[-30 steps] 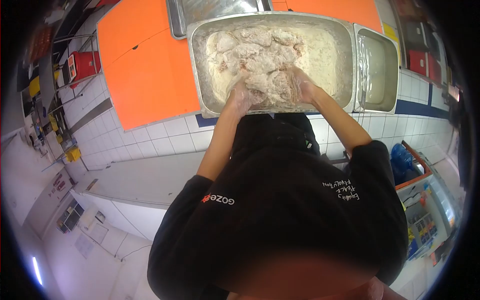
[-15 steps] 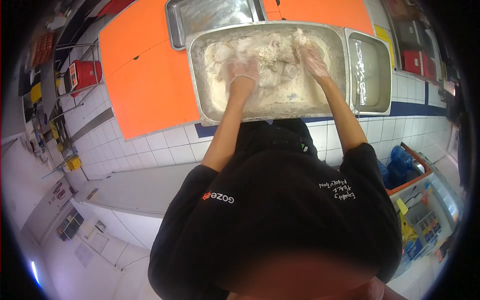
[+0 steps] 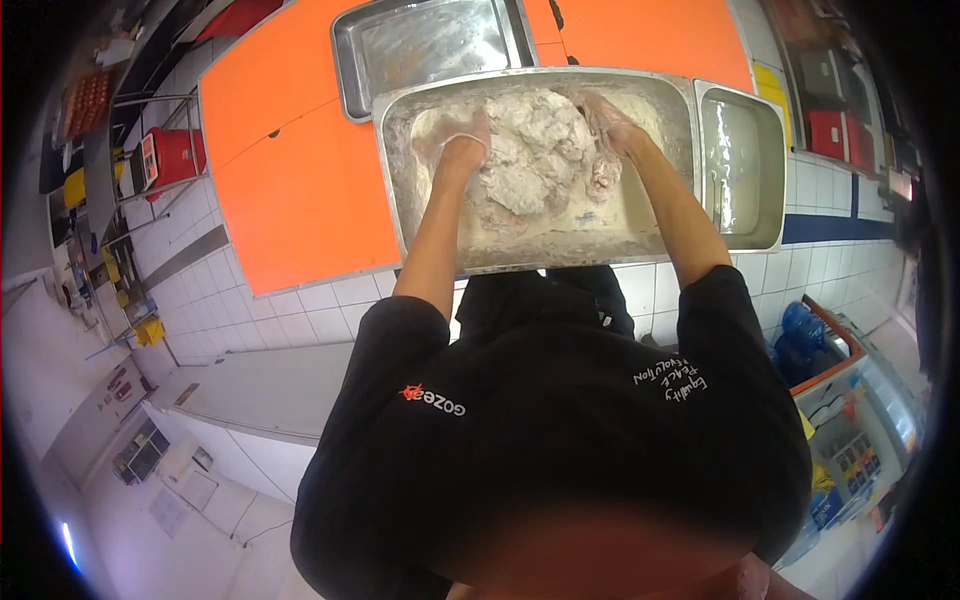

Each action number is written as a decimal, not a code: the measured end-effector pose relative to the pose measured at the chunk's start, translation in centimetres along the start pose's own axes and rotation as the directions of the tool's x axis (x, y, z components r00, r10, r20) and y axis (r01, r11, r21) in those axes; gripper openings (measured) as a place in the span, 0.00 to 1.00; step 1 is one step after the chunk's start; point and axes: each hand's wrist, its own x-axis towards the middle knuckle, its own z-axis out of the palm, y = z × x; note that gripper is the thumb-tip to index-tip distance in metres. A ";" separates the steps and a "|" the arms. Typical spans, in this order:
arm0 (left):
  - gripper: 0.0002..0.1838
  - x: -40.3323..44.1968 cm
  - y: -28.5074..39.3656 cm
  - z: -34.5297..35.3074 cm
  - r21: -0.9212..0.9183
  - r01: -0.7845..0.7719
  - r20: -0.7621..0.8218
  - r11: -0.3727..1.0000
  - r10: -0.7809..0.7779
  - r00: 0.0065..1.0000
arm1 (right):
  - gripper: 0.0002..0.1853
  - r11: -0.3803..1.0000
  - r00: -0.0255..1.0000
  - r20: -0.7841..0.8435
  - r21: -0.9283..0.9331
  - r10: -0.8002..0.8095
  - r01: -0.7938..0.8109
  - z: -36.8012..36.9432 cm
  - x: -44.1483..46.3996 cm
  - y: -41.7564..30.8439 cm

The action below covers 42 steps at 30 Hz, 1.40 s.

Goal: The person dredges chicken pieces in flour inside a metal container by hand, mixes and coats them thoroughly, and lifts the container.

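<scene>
Floured pieces (image 3: 535, 150) that look like raw chicken lie heaped in the middle of a deep metal pan (image 3: 540, 260), over loose flour (image 3: 645, 100). At the heap's left side is my left hand (image 3: 458, 138), in a clear plastic glove, its fingers spread down into the flour and partly blurred. My gloved right hand (image 3: 608, 125) rests against the heap's right side with fingers stretched out, partly hidden by flour and pieces. A smaller coated piece (image 3: 603, 178) lies just below it. Neither hand is wrapped round a piece.
A narrower metal pan (image 3: 775, 180) with cloudy liquid adjoins the flour pan on the right. A shallow metal tray (image 3: 425, 45) sits behind, on the orange tabletop (image 3: 300, 150). Blue water bottles (image 3: 800, 335) stand at the lower right, and a red box (image 3: 175, 155) at the far left.
The heap of floured pieces looks higher and more gathered in the middle. My left hand has moved left to the heap's side; my right hand sits slightly lower. The view has shifted a little.
</scene>
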 end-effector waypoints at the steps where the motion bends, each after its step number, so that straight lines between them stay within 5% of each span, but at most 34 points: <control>1: 0.53 0.6 -0.1 0.2 0.131 0.004 -0.032 0.991 0.000 0.999 | 0.33 0.998 0.999 -0.012 0.055 0.031 -0.030 0.1 0.0 0.4; 3: 0.53 1.3 -0.9 0.9 0.255 0.023 -0.062 0.967 -0.008 0.998 | 0.32 0.992 0.997 -0.018 0.109 0.073 -0.070 0.2 0.6 0.9; 5: 0.53 1.8 -1.0 1.0 -0.083 0.008 0.041 0.996 -0.004 0.999 | 0.36 0.967 0.977 0.085 0.152 0.194 -0.206 0.2 1.8 0.3; 8: 0.52 3.0 -1.4 0.3 -0.153 0.047 0.180 0.987 -0.019 0.983 | 0.39 0.959 0.964 0.021 0.096 0.266 -0.267 1.9 1.6 -1.1; 15: 0.50 3.4 -3.4 0.6 -0.391 0.024 0.209 0.920 0.063 0.976 | 0.41 0.970 0.971 0.047 0.044 0.236 -0.238 4.6 4.2 0.2; 17: 0.49 1.1 -2.0 -1.1 -0.550 0.095 0.243 0.830 0.051 0.969 | 0.31 0.977 0.971 -0.134 -0.060 0.197 -0.207 6.8 2.6 -1.1; 20: 0.47 -0.1 -2.2 -2.6 -0.584 0.061 0.327 0.809 0.166 0.930 | 0.30 0.967 0.943 -0.325 -0.209 0.070 -0.144 10.8 -0.8 -3.4; 23: 0.45 -3.3 -0.3 -3.1 -0.772 -0.033 0.130 0.635 0.208 0.970 | 0.32 0.993 0.994 -0.096 -0.102 0.047 -0.057 10.6 -1.0 -3.5; 24: 0.45 -3.2 -0.3 -2.5 -0.771 -0.042 0.125 0.635 0.216 0.968 | 0.34 0.945 0.992 -0.042 -0.312 -0.120 0.101 11.3 -2.3 -4.2; 26: 0.43 -1.7 -1.0 -0.8 -0.901 -0.146 -0.057 0.408 0.223 0.973 | 0.30 0.918 0.984 -0.046 -0.370 -0.172 0.143 14.4 -5.6 -6.2; 27: 0.43 -2.3 -1.5 -0.5 -0.900 -0.149 -0.058 0.409 0.228 0.972 | 0.27 0.891 0.978 -0.049 -0.422 -0.205 0.166 15.3 -6.9 -6.3; 29: 0.49 -4.1 -2.5 -0.3 -0.458 -0.087 -0.085 0.885 0.053 0.995 | 0.20 0.789 0.950 -0.089 -0.582 -0.300 0.195 16.2 -9.1 -4.4; 31: 0.49 -6.3 -3.3 -0.6 -0.314 -0.114 -0.028 0.943 0.111 0.993 | 0.17 0.488 0.831 0.161 -0.744 -0.532 0.456 17.1 -11.8 -3.2; 33: 0.49 -8.1 -4.3 -0.6 -0.162 -0.138 0.035 0.977 0.145 0.989 | 0.16 -0.057 0.551 0.477 -0.789 -0.685 0.612 15.7 -12.7 -0.6; 35: 0.52 -8.8 -5.9 1.0 0.092 -0.311 -0.053 0.946 0.316 0.947 | 0.18 -0.083 0.656 0.414 -0.877 -0.631 0.474 16.8 -16.0 -0.3; 36: 0.57 -7.8 -7.3 2.8 0.373 -0.199 -0.184 0.906 0.283 0.941 | 0.21 -0.275 0.405 0.550 -0.780 -0.730 0.562 12.6 -12.8 3.9; 37: 0.57 -9.2 -8.6 3.1 0.380 -0.188 -0.172 0.906 0.269 0.948 | 0.21 -0.256 0.415 0.541 -0.782 -0.731 0.569 11.6 -14.1 4.9; 39: 0.60 -9.3 -8.8 1.1 0.281 -0.195 -0.168 0.940 0.248 0.954 | 0.21 -0.168 0.808 0.292 -0.956 -0.512 0.239 9.2 -14.7 2.8; 40: 0.60 -10.2 -10.3 0.9 0.291 -0.188 -0.157 0.938 0.241 0.958 | 0.21 -0.151 0.813 0.283 -0.959 -0.509 0.239 7.8 -16.0 2.8; 42: 0.48 -10.0 -11.8 0.0 0.035 -0.264 -0.072 0.964 0.266 0.961 | 0.24 -0.123 0.916 0.119 -0.989 -0.382 0.077 4.8 -17.2 0.1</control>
